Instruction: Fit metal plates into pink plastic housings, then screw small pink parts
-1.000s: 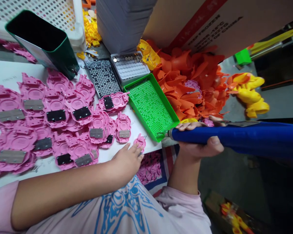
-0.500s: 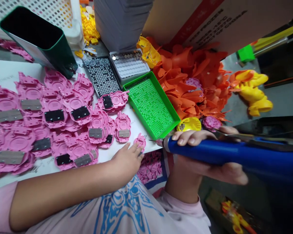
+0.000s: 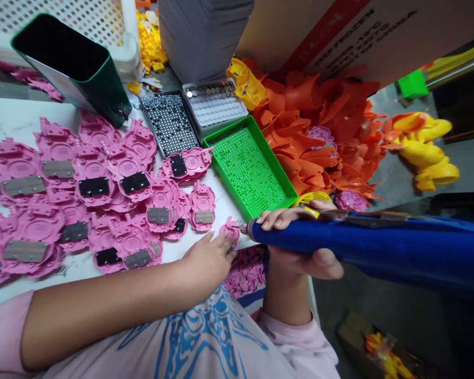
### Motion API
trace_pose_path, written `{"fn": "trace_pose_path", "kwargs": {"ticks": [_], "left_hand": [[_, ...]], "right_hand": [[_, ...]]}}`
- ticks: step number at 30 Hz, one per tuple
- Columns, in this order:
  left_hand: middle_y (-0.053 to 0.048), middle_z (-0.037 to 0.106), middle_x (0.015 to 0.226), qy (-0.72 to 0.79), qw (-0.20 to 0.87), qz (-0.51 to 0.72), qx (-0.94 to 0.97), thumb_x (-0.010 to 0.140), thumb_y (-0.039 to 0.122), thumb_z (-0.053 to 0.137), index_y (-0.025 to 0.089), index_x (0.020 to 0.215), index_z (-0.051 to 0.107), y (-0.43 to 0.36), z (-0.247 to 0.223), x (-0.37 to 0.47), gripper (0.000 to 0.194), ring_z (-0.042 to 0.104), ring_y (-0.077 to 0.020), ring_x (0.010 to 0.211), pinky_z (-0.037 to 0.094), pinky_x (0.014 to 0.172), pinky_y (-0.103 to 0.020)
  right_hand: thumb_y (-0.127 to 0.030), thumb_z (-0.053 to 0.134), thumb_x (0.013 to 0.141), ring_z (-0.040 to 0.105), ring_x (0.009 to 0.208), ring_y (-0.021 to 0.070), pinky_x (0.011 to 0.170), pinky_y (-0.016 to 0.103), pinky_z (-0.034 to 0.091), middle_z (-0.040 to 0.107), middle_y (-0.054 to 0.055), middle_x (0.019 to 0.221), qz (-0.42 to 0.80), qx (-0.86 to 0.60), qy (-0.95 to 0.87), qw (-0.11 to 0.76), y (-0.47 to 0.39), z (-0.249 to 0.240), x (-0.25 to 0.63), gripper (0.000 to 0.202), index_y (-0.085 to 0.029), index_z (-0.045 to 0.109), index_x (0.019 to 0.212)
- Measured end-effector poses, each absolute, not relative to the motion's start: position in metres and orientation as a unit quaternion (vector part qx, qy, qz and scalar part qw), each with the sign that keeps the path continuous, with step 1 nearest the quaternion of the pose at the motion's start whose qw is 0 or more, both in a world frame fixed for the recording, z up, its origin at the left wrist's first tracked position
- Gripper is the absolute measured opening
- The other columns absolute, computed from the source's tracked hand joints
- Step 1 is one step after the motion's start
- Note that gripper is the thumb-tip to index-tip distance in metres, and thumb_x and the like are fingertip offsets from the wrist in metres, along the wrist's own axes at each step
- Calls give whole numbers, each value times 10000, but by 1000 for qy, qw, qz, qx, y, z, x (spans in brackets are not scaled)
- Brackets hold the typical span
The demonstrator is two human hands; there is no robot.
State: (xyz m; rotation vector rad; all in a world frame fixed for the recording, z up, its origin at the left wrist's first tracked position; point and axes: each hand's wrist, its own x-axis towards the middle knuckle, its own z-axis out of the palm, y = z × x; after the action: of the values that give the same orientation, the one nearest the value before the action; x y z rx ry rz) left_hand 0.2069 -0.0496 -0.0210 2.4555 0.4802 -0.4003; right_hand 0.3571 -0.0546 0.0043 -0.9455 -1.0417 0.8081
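Observation:
My right hand (image 3: 300, 237) is wrapped round a blue electric screwdriver (image 3: 363, 245), whose thin tip points left at a small pink part (image 3: 230, 229) on the table's front edge. My left hand (image 3: 210, 261) lies with its fingers on that pink part and holds it against the table. Left of it are many pink casings (image 3: 89, 169), several with black or grey covers. Behind the part stands a green tray (image 3: 249, 168) of tiny screws, with a dark tray (image 3: 170, 122) of screws beside it.
A grey tray (image 3: 215, 108) holds small round pieces. Orange parts (image 3: 312, 121) are heaped behind the green tray. A dark green container (image 3: 79, 73), a white basket (image 3: 130, 47) and a large carton (image 3: 300, 31) stand at the back. More pink parts (image 3: 245, 268) lie below the edge.
The blue screwdriver and my right hand have moved left, bringing the tip to the pink part. My left hand keeps its hold. The view has shifted slightly.

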Motion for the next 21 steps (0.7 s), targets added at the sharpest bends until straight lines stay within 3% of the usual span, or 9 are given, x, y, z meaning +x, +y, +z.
{"fn": "trace_pose_path", "kwargs": {"ticks": [8, 16, 21], "left_hand": [[-138, 551, 1337, 187, 270, -119, 937, 921, 166, 464, 147, 1250, 587, -52, -24, 208, 352, 477, -264, 1261, 398, 996, -414], [-158, 593, 1283, 178, 240, -98, 949, 897, 174, 520, 112, 1234, 595, -55, -24, 206, 351, 500, -287, 1234, 416, 980, -427], [-219, 553, 1307, 159, 202, -70, 964, 900, 170, 481, 25, 1237, 570, -58, -25, 201, 378, 506, -311, 1223, 387, 1003, -431]], "right_hand": [[-419, 578, 748, 580, 629, 192, 610, 408, 506, 577, -1, 737, 356, -409, -562, 624, -61, 7, 345, 422, -270, 541, 1141], [-460, 622, 700, 557, 583, 170, 577, 365, 503, 575, -19, 691, 371, -419, -514, 650, -59, 1, 342, 415, -281, 536, 1064], [-490, 583, 703, 565, 559, 156, 589, 349, 505, 590, -35, 656, 365, -409, -468, 693, -62, 5, 351, 412, -281, 548, 1057]]}}
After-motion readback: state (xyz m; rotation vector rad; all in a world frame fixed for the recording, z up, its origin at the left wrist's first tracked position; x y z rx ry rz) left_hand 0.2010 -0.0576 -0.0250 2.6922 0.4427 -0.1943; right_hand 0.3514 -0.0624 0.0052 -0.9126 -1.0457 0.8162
